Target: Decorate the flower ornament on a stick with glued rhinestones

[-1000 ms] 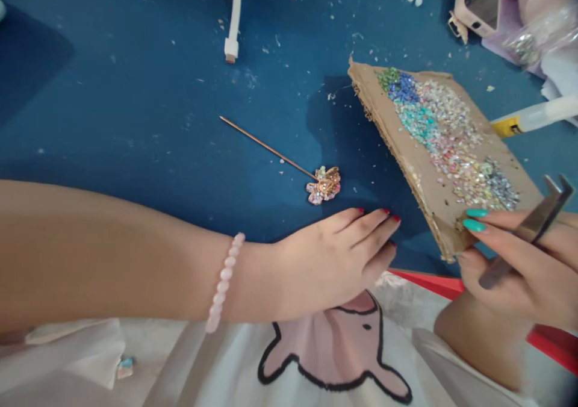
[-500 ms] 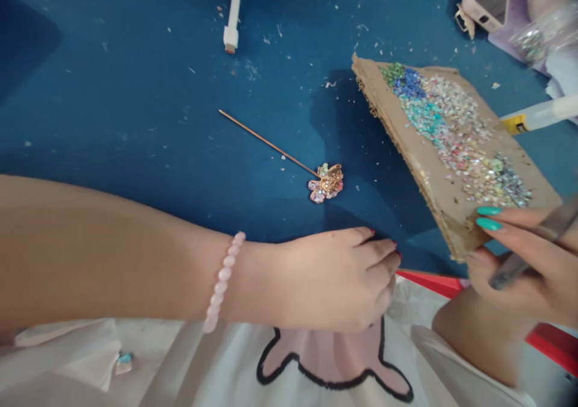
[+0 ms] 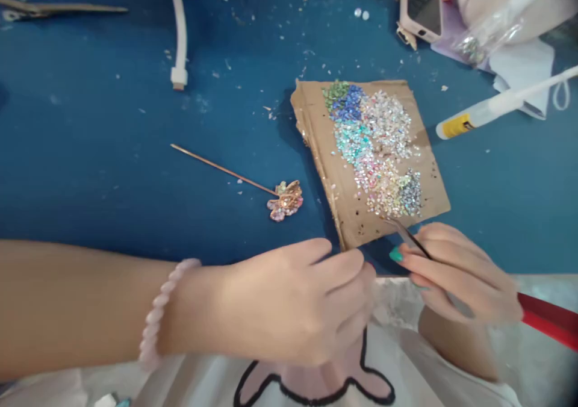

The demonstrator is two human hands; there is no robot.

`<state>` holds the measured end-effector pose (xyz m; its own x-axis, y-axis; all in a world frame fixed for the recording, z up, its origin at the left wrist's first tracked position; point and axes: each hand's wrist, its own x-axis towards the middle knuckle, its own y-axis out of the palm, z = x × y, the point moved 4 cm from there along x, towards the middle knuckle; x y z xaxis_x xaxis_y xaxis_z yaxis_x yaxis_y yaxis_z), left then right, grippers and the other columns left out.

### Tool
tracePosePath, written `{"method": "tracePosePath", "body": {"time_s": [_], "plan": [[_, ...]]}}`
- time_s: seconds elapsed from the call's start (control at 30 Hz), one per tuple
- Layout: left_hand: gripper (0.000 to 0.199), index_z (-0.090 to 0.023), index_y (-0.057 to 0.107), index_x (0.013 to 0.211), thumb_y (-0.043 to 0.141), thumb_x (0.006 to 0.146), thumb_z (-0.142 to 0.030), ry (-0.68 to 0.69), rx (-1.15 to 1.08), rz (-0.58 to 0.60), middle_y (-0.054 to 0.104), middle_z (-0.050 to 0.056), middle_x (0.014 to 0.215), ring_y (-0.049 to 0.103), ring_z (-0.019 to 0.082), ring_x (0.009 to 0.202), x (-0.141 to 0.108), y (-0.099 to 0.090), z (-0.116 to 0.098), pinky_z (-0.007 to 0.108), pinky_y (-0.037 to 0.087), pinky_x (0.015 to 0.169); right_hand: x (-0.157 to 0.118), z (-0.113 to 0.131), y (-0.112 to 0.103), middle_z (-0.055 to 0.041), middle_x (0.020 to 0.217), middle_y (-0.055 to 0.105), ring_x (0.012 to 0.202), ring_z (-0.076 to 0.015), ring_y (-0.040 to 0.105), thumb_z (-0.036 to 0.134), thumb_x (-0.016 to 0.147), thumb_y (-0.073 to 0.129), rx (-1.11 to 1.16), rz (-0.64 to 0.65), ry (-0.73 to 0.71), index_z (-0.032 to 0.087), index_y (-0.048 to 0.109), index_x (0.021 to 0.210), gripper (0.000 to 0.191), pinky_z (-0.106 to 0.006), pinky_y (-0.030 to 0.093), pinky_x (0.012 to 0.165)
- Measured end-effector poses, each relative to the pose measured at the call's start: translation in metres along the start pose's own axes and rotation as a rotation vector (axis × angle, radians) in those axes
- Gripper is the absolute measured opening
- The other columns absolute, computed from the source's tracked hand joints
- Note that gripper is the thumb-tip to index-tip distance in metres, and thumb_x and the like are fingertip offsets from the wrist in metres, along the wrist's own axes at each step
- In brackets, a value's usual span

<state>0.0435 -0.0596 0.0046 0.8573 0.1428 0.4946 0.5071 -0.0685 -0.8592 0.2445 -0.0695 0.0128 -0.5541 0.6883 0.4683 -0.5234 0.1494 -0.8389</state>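
The right hand pinches tweezers, tips by the beads, while the left hand curls near the cardboard, its hold impossible to tell

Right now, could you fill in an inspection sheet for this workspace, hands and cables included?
Surface: blue table, dotted with pale specks.
Job's things: cardboard bearing coloured bits; tweezers, tips by the bits; pin with a sparkly ornament, lying on the table.
Clutter: phone, pen and clear bag at upper right.
Hands: right hand grips the tweezers; left hand is curled near the cardboard, fingertips mostly hidden.
Cables: white cable, near end free.
Surroundings: red bar, lower right; printed clothing.
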Motion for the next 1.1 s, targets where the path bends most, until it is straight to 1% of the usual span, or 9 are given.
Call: {"method": "tracePosePath", "body": {"time_s": [0.03, 0.1, 0.17, 0.3, 0.37, 0.57, 0.7, 0.9, 1.1], "plan": [[0.032, -0.012, 0.071, 0.11, 0.041, 0.098, -0.014, -0.03, 0.023, 0.017, 0.07, 0.01, 0.121, 0.065, 0.023, 0.106, 0.0, 0.002, 0.002, 0.032, 0.055, 0.077, -0.003, -0.001, -0.004, -0.0031, 0.075, 0.064, 0.067, -0.0162, 0.063, 0.016, 0.093, 0.053, 0.077, -0.029, 0.009, 0.021, 0.063, 0.1, 0.014, -0.033, 0.055, 0.063], [0.035, -0.009, 0.068, 0.117, 0.039, 0.098, -0.012, -0.058, 0.054, 0.063, 0.068, 0.012, 0.125, 0.063, 0.024, 0.115, 0.0, 0.005, 0.005, 0.033, 0.055, 0.088, -0.006, -0.013, -0.007, -0.0052, 0.077, 0.065, 0.069, -0.0165, 0.064, 0.016, 0.093, 0.052, 0.208, 0.001, 0.235, 0.02, 0.061, 0.103, 0.015, -0.028, 0.052, 0.055], [0.035, -0.009, 0.068, 0.116, 0.038, 0.098, -0.011, -0.061, 0.074, 0.086, 0.07, 0.01, 0.122, 0.064, 0.022, 0.115, 0.0, 0.005, 0.007, 0.032, 0.055, 0.091, -0.003, -0.021, -0.004, -0.0052, 0.076, 0.065, 0.068, -0.0146, 0.064, 0.016, 0.093, 0.052, 0.333, 0.139, 0.369, 0.02, 0.061, 0.097, 0.01, -0.024, 0.051, 0.051], [0.045, -0.015, 0.072, 0.107, 0.029, 0.097, -0.01, -0.058, 0.064, 0.055, 0.073, 0.004, 0.115, 0.066, 0.019, 0.111, -0.001, 0.003, 0.007, 0.029, 0.057, 0.087, 0.018, -0.022, -0.003, -0.0028, 0.076, 0.066, 0.067, -0.012, 0.064, 0.008, 0.091, 0.054, 0.447, 0.202, 0.188, 0.02, 0.058, 0.095, 0.013, -0.024, 0.056, 0.062], [0.046, -0.017, 0.072, 0.111, 0.029, 0.097, -0.011, -0.081, 0.04, 0.131, 0.072, 0.002, 0.12, 0.064, 0.018, 0.115, -0.003, 0.006, 0.008, 0.028, 0.057, 0.09, 0.023, -0.021, -0.004, -0.0023, 0.077, 0.068, 0.07, -0.0126, 0.065, 0.008, 0.092, 0.055, 0.388, 0.212, 0.136, 0.02, 0.058, 0.097, 0.013, -0.026, 0.058, 0.068], [0.034, -0.023, 0.071, 0.115, 0.048, 0.09, -0.028, -0.093, -0.017, 0.181, 0.069, -0.002, 0.125, 0.054, 0.023, 0.127, -0.011, 0.006, 0.004, 0.028, 0.057, 0.094, 0.009, -0.014, -0.008, -0.002, 0.09, 0.071, 0.085, -0.0149, 0.067, 0.015, 0.098, 0.047, 0.265, 0.297, 0.224, 0.022, 0.063, 0.107, 0.02, -0.032, 0.056, 0.081], [0.032, -0.023, 0.072, 0.114, 0.05, 0.091, -0.028, -0.177, -0.046, 0.212, 0.065, -0.001, 0.131, 0.048, 0.023, 0.133, -0.011, 0.005, 0.003, 0.029, 0.054, 0.1, 0.008, -0.01, -0.009, 0.0011, 0.088, 0.071, 0.083, -0.0148, 0.065, 0.019, 0.098, 0.049, 0.278, 0.333, 0.179, 0.022, 0.062, 0.107, 0.016, -0.032, 0.053, 0.078], [0.031, -0.03, 0.075, 0.104, 0.05, 0.085, -0.032, -0.122, -0.101, 0.167, 0.069, -0.003, 0.123, 0.054, 0.022, 0.127, -0.008, 0.003, 0.013, 0.026, 0.059, 0.092, 0.009, -0.021, -0.004, -0.0014, 0.093, 0.07, 0.085, -0.0146, 0.062, 0.015, 0.097, 0.05, 0.473, 0.389, 0.149, 0.017, 0.06, 0.114, 0.02, -0.032, 0.051, 0.076], [0.031, -0.025, 0.07, 0.113, 0.045, 0.095, -0.027, -0.102, -0.184, 0.203, 0.068, -0.002, 0.127, 0.054, 0.017, 0.123, -0.006, -0.006, 0.017, 0.026, 0.049, 0.099, 0.008, -0.028, -0.006, -0.0027, 0.088, 0.067, 0.077, -0.0135, 0.057, 0.01, 0.093, 0.056, 0.595, 0.402, 0.126, 0.015, 0.063, 0.108, 0.017, -0.032, 0.049, 0.07]]}}
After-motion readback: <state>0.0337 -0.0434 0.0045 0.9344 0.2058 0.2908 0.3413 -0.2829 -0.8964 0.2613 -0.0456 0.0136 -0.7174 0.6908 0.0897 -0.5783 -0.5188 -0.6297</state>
